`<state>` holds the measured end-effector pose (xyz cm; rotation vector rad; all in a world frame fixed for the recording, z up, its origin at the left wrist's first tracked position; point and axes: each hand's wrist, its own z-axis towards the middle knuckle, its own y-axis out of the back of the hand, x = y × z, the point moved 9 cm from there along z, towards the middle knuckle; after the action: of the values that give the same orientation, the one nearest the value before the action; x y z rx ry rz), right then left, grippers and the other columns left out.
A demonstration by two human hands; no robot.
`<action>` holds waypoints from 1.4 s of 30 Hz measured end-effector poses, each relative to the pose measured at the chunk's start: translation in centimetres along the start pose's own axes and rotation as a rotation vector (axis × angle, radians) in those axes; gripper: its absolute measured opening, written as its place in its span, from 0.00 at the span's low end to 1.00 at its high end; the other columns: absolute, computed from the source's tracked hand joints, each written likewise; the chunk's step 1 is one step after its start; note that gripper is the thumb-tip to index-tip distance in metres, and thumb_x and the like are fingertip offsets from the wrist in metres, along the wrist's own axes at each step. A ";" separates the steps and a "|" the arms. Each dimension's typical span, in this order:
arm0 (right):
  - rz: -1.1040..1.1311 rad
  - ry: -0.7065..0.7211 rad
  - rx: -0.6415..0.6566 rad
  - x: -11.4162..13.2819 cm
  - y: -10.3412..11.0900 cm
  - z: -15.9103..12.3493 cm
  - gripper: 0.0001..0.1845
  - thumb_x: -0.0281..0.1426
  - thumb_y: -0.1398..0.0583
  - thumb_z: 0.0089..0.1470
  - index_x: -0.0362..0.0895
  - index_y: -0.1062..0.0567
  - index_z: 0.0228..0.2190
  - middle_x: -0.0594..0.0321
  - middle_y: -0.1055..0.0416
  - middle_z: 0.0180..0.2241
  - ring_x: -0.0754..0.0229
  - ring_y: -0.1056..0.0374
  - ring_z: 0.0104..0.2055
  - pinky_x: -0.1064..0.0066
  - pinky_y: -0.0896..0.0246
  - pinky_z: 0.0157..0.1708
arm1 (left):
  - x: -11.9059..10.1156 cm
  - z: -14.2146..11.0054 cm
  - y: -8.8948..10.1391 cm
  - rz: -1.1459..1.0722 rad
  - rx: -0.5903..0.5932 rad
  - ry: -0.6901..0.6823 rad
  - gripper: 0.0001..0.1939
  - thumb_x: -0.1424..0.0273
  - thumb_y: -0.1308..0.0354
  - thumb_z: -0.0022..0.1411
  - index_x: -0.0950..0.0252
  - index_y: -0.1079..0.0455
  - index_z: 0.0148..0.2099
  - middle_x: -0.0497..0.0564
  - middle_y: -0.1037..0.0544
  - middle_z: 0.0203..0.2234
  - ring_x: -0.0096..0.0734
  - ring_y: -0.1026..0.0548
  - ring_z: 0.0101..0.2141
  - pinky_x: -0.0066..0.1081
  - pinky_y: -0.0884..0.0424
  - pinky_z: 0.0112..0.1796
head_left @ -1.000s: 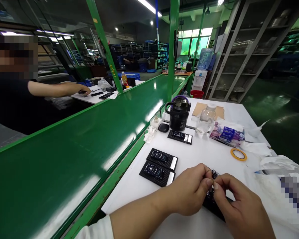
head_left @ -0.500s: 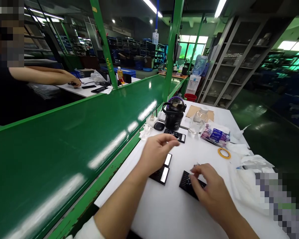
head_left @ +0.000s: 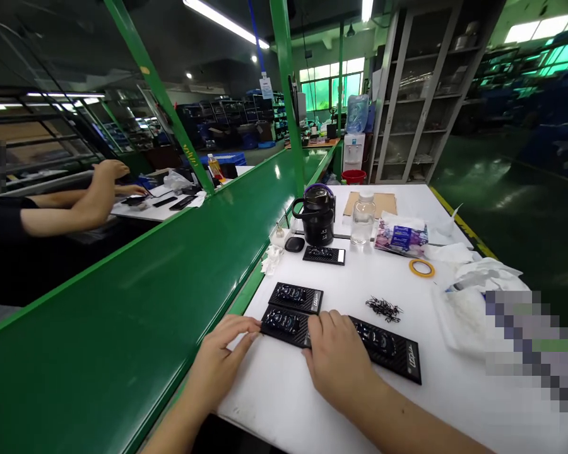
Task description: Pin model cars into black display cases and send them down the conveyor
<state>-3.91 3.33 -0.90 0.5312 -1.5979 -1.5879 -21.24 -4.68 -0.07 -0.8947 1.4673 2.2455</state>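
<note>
On the white table (head_left: 284,403) lie black carbon-pattern plates. My left hand (head_left: 220,356) rests at the left end of the nearest plate (head_left: 284,323), fingers stretched flat and touching its edge. My right hand (head_left: 336,359) lies palm down over that plate's right end and the left end of a longer plate (head_left: 388,343), fingers extended. Another plate (head_left: 296,296) lies just behind, and one more (head_left: 324,255) sits farther back. A small pile of tiny black parts (head_left: 383,308) lies right of them.
A green conveyor belt (head_left: 137,284) runs along the left. Behind stand a black jug (head_left: 318,217), a clear bottle (head_left: 362,219), a tissue pack (head_left: 400,237), a yellow tape ring (head_left: 421,268) and white wrapping (head_left: 473,284). Another person's arms (head_left: 71,211) reach over a far table.
Both hands let go of the small part they pinched, spread apart, then came down flat on the plates. The camera view shifted right and pulled back.
</note>
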 end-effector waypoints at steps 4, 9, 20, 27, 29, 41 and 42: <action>0.042 0.026 -0.014 0.9 -0.3 -1.0 0.20 0.31 0.35 0.56 0.38 0.30 0.50 0.51 0.36 0.39 0.45 0.41 0.41 0.53 0.40 0.42 | -2.6 0.1 -1.8 0.037 -0.051 -0.256 0.07 0.69 0.44 0.66 0.58 0.25 0.38 0.50 0.22 0.44 0.34 0.28 0.46 0.34 0.30 0.48; 0.166 0.117 -0.035 1.5 -0.3 -1.0 0.18 0.26 0.37 0.55 0.38 0.29 0.48 0.52 0.36 0.40 0.47 0.41 0.43 0.54 0.38 0.44 | -3.7 -0.1 -2.6 0.125 -0.077 -0.313 0.06 0.73 0.43 0.65 0.59 0.25 0.37 0.50 0.23 0.46 0.37 0.30 0.48 0.40 0.30 0.49; 0.306 0.269 -0.079 2.8 -1.7 -0.7 0.29 0.21 0.43 0.53 0.32 0.35 0.58 0.42 0.43 0.56 0.44 0.47 0.58 0.52 0.43 0.59 | -1.7 0.5 -2.5 0.077 -0.105 -0.098 0.06 0.73 0.43 0.62 0.59 0.26 0.34 0.49 0.23 0.46 0.38 0.29 0.47 0.43 0.30 0.49; 0.295 0.272 -0.116 2.6 -2.1 -0.8 0.30 0.21 0.42 0.54 0.32 0.34 0.59 0.41 0.43 0.58 0.44 0.45 0.58 0.53 0.40 0.58 | -2.1 0.3 -3.0 0.085 -0.084 -0.130 0.06 0.73 0.43 0.62 0.60 0.26 0.34 0.51 0.24 0.47 0.39 0.30 0.49 0.44 0.31 0.51; 0.289 0.270 -0.112 2.6 -2.1 -0.9 0.30 0.21 0.42 0.54 0.33 0.34 0.59 0.42 0.43 0.57 0.44 0.44 0.58 0.52 0.39 0.57 | -2.1 0.4 -3.2 0.073 -0.066 -0.112 0.06 0.73 0.43 0.62 0.60 0.26 0.34 0.51 0.24 0.48 0.39 0.30 0.50 0.44 0.32 0.51; 0.046 0.433 -0.293 3.6 -2.9 -1.7 0.29 0.20 0.48 0.52 0.33 0.32 0.57 0.40 0.38 0.55 0.43 0.37 0.54 0.54 0.29 0.48 | -1.0 0.5 -3.4 -0.087 -0.044 0.130 0.08 0.80 0.41 0.52 0.61 0.29 0.31 0.50 0.30 0.53 0.41 0.35 0.56 0.47 0.41 0.59; -0.002 0.466 -0.340 3.6 -3.1 -1.9 0.29 0.20 0.48 0.52 0.33 0.32 0.57 0.40 0.37 0.54 0.43 0.36 0.53 0.54 0.28 0.46 | -0.9 0.4 -3.4 -0.102 -0.046 0.149 0.09 0.80 0.41 0.51 0.61 0.29 0.33 0.50 0.31 0.54 0.41 0.36 0.57 0.45 0.41 0.60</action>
<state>-5.33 -1.04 -3.24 0.6568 -0.9593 -1.5535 -18.80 -2.77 -1.77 -1.1462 1.4026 2.1873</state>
